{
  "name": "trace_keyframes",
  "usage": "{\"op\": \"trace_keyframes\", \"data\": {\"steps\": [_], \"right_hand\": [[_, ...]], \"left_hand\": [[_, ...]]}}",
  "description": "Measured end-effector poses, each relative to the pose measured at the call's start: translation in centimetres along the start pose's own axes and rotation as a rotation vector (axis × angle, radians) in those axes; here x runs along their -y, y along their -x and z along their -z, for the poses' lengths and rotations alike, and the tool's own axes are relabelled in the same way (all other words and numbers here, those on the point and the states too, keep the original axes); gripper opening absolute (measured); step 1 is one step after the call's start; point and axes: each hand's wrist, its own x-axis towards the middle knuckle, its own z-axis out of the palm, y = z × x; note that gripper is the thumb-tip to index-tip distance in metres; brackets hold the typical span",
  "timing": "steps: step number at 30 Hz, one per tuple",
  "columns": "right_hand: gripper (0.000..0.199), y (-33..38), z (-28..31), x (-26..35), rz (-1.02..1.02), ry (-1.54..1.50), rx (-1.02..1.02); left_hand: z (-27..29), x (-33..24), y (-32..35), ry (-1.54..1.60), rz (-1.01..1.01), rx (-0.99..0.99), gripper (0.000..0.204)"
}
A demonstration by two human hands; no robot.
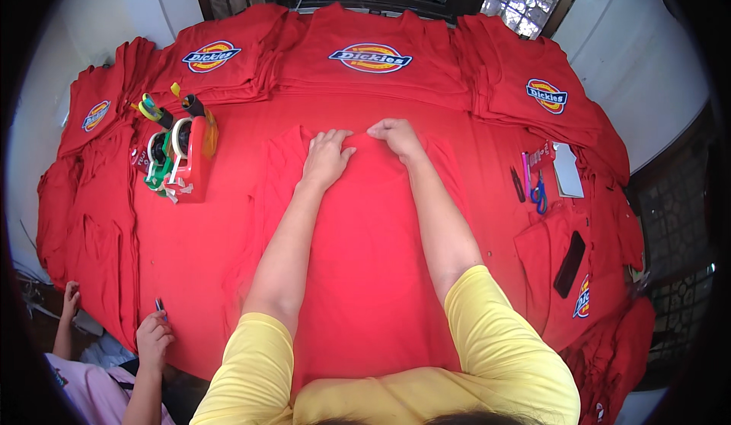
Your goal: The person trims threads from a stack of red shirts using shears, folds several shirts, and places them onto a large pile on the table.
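Straight ahead of me the red shirt [365, 273] lies flat on the red-covered table [190, 273], its long axis running away from my chest, collar end pointing at the far stacks [373, 60]. Both hands rest on that far end, equally near: my left hand [326, 159] pressing flat, my right hand [396, 137] pinching the fabric edge.

A garment packing workshop: the table [228, 273] is draped in red cloth, stacks of folded red shirts [373, 56] line its far edge, and tape dispensers [183, 155] and scissors [538, 195] lie ready.
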Motion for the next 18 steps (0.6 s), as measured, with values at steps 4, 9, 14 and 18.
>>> {"op": "trace_keyframes", "data": {"steps": [4,9,14,18], "right_hand": [[0.004,0.3,5.6,-1.0,-0.113,-0.840,-0.240],[0.014,8.2,14.9,5.1,0.230,-1.307,-0.228],[0.049,16.7,20.0,8.4,0.527,-1.206,0.115],[0.025,14.4,12.9,6.4,0.052,-0.228,-0.102]], "left_hand": [[0.0,-0.1,0.4,0.013,-0.012,-0.002,0.035],[0.7,0.1,1.2,0.069,-0.146,-0.267,0.026],[3.3,-3.2,2.9,0.073,-0.173,-0.490,0.014],[1.9,-6.9,7.0,0.055,-0.340,-0.275,0.021]]}}
